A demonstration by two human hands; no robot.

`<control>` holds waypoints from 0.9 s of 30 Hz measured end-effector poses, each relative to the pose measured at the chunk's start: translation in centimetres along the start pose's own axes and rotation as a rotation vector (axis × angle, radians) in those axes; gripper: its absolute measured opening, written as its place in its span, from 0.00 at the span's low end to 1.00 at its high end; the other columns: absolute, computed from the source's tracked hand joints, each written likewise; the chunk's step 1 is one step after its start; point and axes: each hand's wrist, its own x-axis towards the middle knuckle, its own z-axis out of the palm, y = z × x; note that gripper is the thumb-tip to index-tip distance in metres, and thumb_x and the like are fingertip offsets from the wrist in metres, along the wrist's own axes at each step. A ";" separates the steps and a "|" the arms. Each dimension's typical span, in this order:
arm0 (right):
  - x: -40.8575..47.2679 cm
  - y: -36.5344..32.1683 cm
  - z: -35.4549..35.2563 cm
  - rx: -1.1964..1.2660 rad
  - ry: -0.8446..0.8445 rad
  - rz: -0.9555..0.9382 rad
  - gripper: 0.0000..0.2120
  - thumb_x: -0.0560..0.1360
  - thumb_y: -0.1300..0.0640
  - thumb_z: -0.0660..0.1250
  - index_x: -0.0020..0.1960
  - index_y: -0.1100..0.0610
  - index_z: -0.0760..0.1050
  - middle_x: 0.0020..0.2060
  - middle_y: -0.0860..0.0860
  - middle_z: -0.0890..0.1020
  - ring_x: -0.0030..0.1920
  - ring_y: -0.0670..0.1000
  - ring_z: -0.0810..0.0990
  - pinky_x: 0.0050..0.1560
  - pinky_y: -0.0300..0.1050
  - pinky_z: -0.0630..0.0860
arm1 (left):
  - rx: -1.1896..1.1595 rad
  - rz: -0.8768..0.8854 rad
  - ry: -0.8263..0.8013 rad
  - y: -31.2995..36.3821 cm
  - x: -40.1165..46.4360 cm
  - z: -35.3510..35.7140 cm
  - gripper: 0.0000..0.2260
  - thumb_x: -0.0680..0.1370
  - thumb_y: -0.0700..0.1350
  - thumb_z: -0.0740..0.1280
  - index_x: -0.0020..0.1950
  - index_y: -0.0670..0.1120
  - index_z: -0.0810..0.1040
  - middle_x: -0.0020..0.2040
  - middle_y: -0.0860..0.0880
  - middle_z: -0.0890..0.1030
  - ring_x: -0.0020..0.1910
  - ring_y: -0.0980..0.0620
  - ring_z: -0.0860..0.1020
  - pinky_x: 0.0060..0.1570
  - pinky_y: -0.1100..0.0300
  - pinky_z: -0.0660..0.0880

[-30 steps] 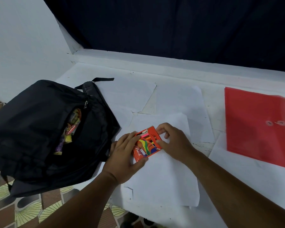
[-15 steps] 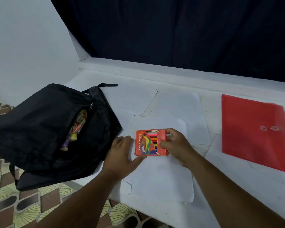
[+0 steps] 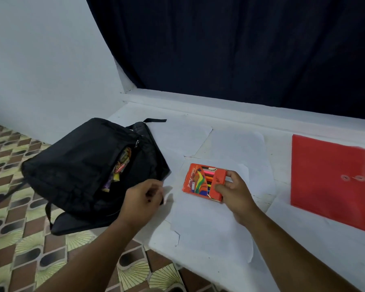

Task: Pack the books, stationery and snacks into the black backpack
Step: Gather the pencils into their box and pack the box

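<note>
We have the colour pencil box [image 3: 200,181] lying flat on the white paper sheets [image 3: 209,218] that cover the ledge, just to the right of the black backpack [image 3: 78,171]. Our right hand [image 3: 234,192] pinches its right end, thumb on the face and fingers curled round the edge, so the box reaches leftward from the grip, its long axis running roughly left to right toward the bag. It is a thin orange-red carton with a rainbow swirl, script lettering and a window showing the pencil ends; the cardboard looks worn at the corners. Our left hand [image 3: 143,199] is nearer the backpack, fingers curled at the edge of its opening, though we cannot tell whether they grip the fabric. Snack wrappers [image 3: 119,167] already show inside the opening. Well apart to the right lies a red plastic envelope folder [image 3: 333,182].
</note>
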 end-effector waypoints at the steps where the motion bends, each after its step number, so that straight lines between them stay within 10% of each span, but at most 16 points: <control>1: -0.1 -0.3 0.3 0.016 -0.006 -0.003 0.14 0.78 0.65 0.67 0.61 0.52 0.72 0.52 0.51 0.84 0.46 0.48 0.86 0.41 0.41 0.82 | 0.086 0.025 0.033 -0.3 0.0 -0.7 0.06 0.76 0.42 0.72 0.53 0.46 0.83 0.46 0.53 0.84 0.46 0.54 0.82 0.48 0.53 0.80; 7: -0.9 -0.7 2.6 0.033 -0.054 0.005 0.14 0.78 0.64 0.68 0.60 0.50 0.73 0.51 0.50 0.85 0.47 0.50 0.87 0.47 0.45 0.84 | 0.593 -0.325 -0.188 -2.4 1.2 -2.6 0.22 0.78 0.65 0.63 0.68 0.55 0.75 0.66 0.49 0.74 0.67 0.40 0.69 0.63 0.43 0.67; 14: -0.9 -0.8 4.4 0.029 -0.033 0.001 0.14 0.78 0.62 0.69 0.60 0.50 0.73 0.51 0.49 0.84 0.48 0.50 0.86 0.47 0.45 0.83 | 0.416 -0.221 -0.117 -2.7 2.8 -4.1 0.10 0.81 0.48 0.65 0.40 0.50 0.74 0.31 0.54 0.73 0.31 0.53 0.72 0.29 0.60 0.61; 22: 0.3 -1.8 6.8 0.059 0.015 -0.031 0.14 0.78 0.63 0.69 0.60 0.50 0.73 0.51 0.50 0.85 0.49 0.51 0.86 0.51 0.53 0.83 | 0.352 -0.225 -0.201 -3.2 3.6 -4.0 0.14 0.75 0.63 0.68 0.46 0.53 0.78 0.41 0.54 0.82 0.43 0.53 0.80 0.40 0.59 0.73; 27: 0.6 -1.0 7.7 0.049 0.021 -0.015 0.15 0.77 0.62 0.70 0.60 0.50 0.74 0.54 0.53 0.84 0.51 0.54 0.86 0.53 0.57 0.83 | 0.423 -0.093 -0.167 -3.8 4.2 -4.1 0.07 0.79 0.48 0.65 0.46 0.48 0.82 0.41 0.50 0.83 0.50 0.50 0.79 0.62 0.55 0.73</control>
